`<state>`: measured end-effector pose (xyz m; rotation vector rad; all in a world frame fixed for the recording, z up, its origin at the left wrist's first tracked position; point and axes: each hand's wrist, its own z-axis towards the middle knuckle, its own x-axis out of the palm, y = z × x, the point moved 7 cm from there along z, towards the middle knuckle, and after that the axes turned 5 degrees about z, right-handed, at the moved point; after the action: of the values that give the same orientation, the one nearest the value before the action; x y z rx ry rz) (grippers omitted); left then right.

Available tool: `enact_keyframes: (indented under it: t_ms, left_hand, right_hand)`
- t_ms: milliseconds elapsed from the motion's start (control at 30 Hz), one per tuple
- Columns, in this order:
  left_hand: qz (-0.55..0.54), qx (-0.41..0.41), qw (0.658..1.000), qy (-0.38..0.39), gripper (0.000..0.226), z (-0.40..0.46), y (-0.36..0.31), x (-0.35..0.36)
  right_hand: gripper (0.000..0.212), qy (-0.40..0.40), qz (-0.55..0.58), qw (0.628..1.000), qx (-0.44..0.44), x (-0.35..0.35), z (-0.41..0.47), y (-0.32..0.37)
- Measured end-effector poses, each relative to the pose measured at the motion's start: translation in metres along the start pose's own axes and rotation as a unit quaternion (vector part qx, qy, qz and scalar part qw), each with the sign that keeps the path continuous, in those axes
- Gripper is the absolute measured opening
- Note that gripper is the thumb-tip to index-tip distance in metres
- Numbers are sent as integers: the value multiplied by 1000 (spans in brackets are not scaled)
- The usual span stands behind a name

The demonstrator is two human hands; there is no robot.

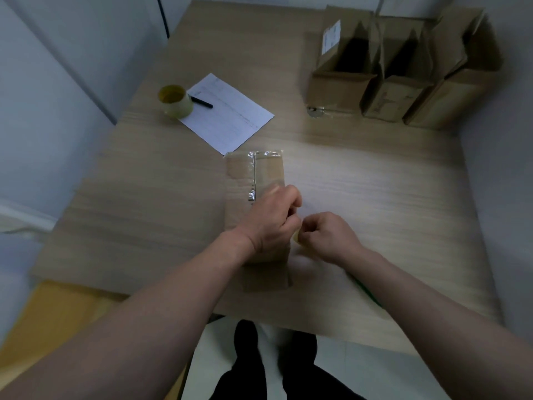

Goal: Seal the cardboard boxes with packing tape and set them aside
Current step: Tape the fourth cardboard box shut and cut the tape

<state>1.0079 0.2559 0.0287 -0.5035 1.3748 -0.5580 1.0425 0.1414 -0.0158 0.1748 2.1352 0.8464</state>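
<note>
The box [255,203] being sealed lies flat on the table [375,180] straight ahead of the person, long side running away from them, so the seam can be taped in one pull. Clear tape [253,180] already shines along the seam and over the far end, just beyond the fingers. The left hand [274,223] rests on the near half of the box with its fingers curled, apparently pinching the tape and pinning the box so it cannot slide. The right hand [326,238] sits just beside it, off the box's right edge, fingers closed around something small and yellowish; blur makes it hard to say, but it is probably the tape end or roll being torn off.

Far beyond the fingers to the right, three open boxes [403,90] wait against the wall. Far to the left, a spare tape roll [175,101] holds down a sheet of paper [230,111] beside a pen [201,102].
</note>
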Motion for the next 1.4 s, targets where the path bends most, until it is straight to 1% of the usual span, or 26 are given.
enact_keyframes:
  t_ms: [33, 67, 100, 133, 167, 200, 233, 267, 333, 400, 467, 500, 567, 667, 800, 900, 933, 1000, 1100, 1200, 1267, 1333, 1400]
  left_hand:
    - [-1, -1, 1000, 1, 12, 0, 0, 0]
    - [-2, -3, 1000, 1, 12, 0, 0, 0]
    - [-2, -4, 1000, 0, 14, -1, 0, -1]
    - [-1, -4, 1000, 0, 16, -1, -1, -2]
    - [-2, -4, 1000, 2, 16, -2, -2, -3]
    - [-3, -4, 1000, 8, 15, -3, -3, -3]
    - [1, -3, 1000, 17, 16, -3, -5, -3]
    - [12, 2, 999, 31, 20, -4, -6, -2]
    - [65, 31, 996, 57, 29, -3, -7, 1]
    - [122, 72, 987, 70, 39, -2, -6, 7]
    - [155, 95, 981, 70, 42, -3, -5, 11]
    - [160, 101, 980, 67, 42, -3, -5, 12]
    - [161, 109, 979, 58, 41, -3, -4, 12]
    - [157, 113, 980, 52, 40, -4, -5, 10]
    - [156, 116, 980, 47, 39, -4, -4, 11]
    - [154, 112, 980, 51, 39, -3, -4, 11]
    - [151, 111, 981, 51, 39, -3, -4, 11]
    - [148, 110, 982, 49, 38, -4, -4, 12]
    - [149, 111, 982, 47, 38, -4, -4, 11]
    - [156, 114, 980, 47, 39, -5, -4, 11]
    - [163, 120, 978, 46, 39, -5, -5, 11]
    - [189, 119, 974, 47, 37, -5, -8, 13]
    - [221, 105, 968, 65, 36, -5, -9, 19]
  right_hand:
    - [13, -7, -10, 1000, 8, 0, 0, 2]
    - [12, -29, -66, 997, -14, -3, 1, 10]
    - [11, -67, -146, 985, -64, -5, 1, 19]
    - [9, -108, -217, 963, -119, -8, -1, 30]
    - [6, -138, -258, 944, -152, -12, -3, 34]
    - [4, -149, -276, 936, -157, -17, -2, 32]
    - [4, -156, -279, 936, -147, -25, 0, 26]
    - [8, -160, -280, 937, -135, -32, 3, 18]
    - [22, -152, -276, 940, -128, -38, 7, -2]
    - [30, -135, -257, 941, -174, -31, -2, -15]
    - [30, -143, -243, 929, -240, -20, -22, -23]
    - [28, -149, -233, 925, -260, -16, -31, -28]
    - [23, -158, -203, 923, -286, -11, -44, -35]
    - [22, -178, -189, 915, -308, -6, -53, -41]
    - [24, -167, -190, 913, -320, 0, -55, -45]
    - [23, -151, -181, 922, -309, -2, -54, -45]
    - [20, -143, -174, 926, -303, -1, -55, -46]
    - [6, -134, -179, 930, -291, 2, -59, -48]
    - [29, -114, -197, 940, -256, 14, -62, -57]
    - [30, -110, -220, 943, -222, 31, -63, -73]
    - [35, -104, -215, 949, -205, 43, -67, -87]
    - [44, -108, -195, 954, -198, 51, -71, -97]
    - [43, -115, -206, 954, -188, 53, -72, -95]
